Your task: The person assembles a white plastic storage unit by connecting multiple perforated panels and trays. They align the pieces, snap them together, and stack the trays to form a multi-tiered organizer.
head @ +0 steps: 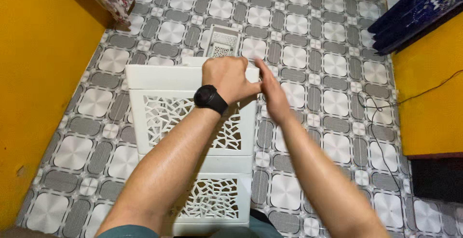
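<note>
Against the yellow wall [34, 74] stands a white plastic drawer unit [193, 136] with cut-out lattice fronts, on the grey patterned tile floor [313, 35]. The left hand [231, 79], wearing a black wristwatch [210, 98], is clenched over the unit's top right edge, while the right hand [272, 91] lies flat and released against that same corner. A white perforated panel [221, 42] behind the unit is half hidden, and the unit's base is cut off.

Single head-worn view, looking steeply down, close over both forearms and a white plastic drawer unit with cut-out fronts [193, 117]; grey patterned tile floor [328, 35] beyond.
</note>
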